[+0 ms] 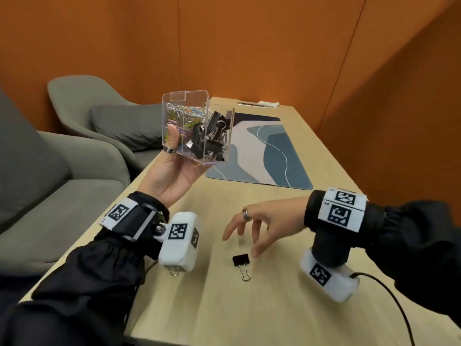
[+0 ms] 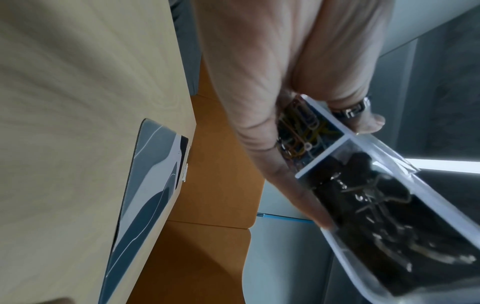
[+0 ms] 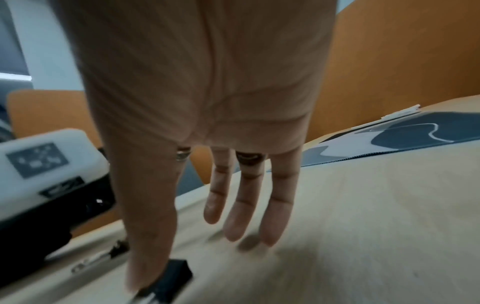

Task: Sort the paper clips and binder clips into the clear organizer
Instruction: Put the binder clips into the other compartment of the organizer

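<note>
My left hand [image 1: 179, 158] holds the clear organizer [image 1: 194, 96] tilted in the air above the table's left edge, with the thumb on its side wall. One compartment holds coloured paper clips [image 1: 179, 116], the other black binder clips [image 1: 209, 141]. The left wrist view shows the same organizer [image 2: 389, 164], paper clips [image 2: 301, 131] and binder clips [image 2: 389, 216]. A black binder clip [image 1: 241, 261] lies on the table. My right hand [image 1: 243, 242] hovers just above it with fingers spread and nothing in them. In the right wrist view the thumb comes down right beside this clip [image 3: 176, 273]; contact is unclear.
A silver wire handle [image 1: 175, 273] peeks out from under the left wrist camera. A blue and grey desk mat [image 1: 269, 151] covers the far half of the wooden table [image 1: 274, 308]. Grey armchairs [image 1: 87, 101] stand to the left. A black cable [image 1: 389, 295] runs from my right wrist.
</note>
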Available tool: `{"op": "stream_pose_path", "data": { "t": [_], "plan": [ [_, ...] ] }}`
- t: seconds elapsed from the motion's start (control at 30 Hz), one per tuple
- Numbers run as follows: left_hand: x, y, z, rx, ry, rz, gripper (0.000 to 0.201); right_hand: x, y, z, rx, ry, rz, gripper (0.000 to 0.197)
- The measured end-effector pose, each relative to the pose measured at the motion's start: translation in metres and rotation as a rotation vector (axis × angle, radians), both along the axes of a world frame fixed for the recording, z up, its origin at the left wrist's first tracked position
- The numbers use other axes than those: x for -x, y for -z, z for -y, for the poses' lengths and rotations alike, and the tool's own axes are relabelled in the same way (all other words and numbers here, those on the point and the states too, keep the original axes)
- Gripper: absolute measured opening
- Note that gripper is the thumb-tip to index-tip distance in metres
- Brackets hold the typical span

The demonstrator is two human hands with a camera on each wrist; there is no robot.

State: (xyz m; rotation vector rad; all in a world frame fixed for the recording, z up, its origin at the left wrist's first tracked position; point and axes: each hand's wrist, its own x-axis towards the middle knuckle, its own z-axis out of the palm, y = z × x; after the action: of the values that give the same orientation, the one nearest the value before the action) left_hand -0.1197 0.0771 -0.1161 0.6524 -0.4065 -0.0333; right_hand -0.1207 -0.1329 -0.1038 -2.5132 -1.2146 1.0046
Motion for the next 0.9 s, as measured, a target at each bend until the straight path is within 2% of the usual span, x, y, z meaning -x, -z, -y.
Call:
{"op": "stream_pose_path", "data": {
  "t": [0.07,0.13,0.27,0.33,0.43,0.5,0.57,0.7,0.77,0.83,0.9],
  "plan": [
    [0.0,0.002,-0.006,0.034,0.032,-0.002,0.059,0.001,0.009,-0.008,0.027,-0.042,-0.004,0.051],
    [0.0,0.005,-0.011,0.065,0.07,-0.03,0.055,0.001,0.015,-0.014,0.06,-0.068,0.039,0.045],
    [0.003,0.011,-0.017,0.077,0.099,-0.077,0.073,0.001,0.021,-0.019,0.055,-0.069,0.086,0.028],
    [0.004,0.012,-0.018,0.059,0.117,-0.099,0.075,0.001,0.023,-0.019,0.052,-0.068,0.088,0.024],
    [0.005,0.015,-0.021,0.104,0.281,-0.146,0.056,0.002,0.027,-0.016,0.025,-0.028,0.112,0.02],
    [0.002,0.021,-0.027,0.117,0.305,-0.225,0.067,0.002,0.031,-0.014,0.0,0.018,0.131,0.016],
    [0.001,0.026,-0.03,0.142,0.43,-0.258,0.086,0.001,0.029,-0.01,-0.023,0.063,0.134,0.015],
    [0.001,0.035,-0.029,0.146,0.518,-0.203,0.098,-0.01,-0.005,-0.003,-0.176,0.184,0.267,0.018],
    [0.001,0.039,-0.028,0.125,0.457,-0.16,0.087,-0.018,-0.035,-0.006,-0.346,0.255,0.381,0.015],
    [0.004,0.037,-0.024,0.125,0.446,-0.154,0.06,-0.019,-0.068,-0.013,-0.538,0.29,0.49,0.015],
    [0.004,0.04,-0.025,0.131,0.432,-0.165,0.053,-0.015,-0.096,-0.021,-0.7,0.303,0.584,0.018]
  ]
}}
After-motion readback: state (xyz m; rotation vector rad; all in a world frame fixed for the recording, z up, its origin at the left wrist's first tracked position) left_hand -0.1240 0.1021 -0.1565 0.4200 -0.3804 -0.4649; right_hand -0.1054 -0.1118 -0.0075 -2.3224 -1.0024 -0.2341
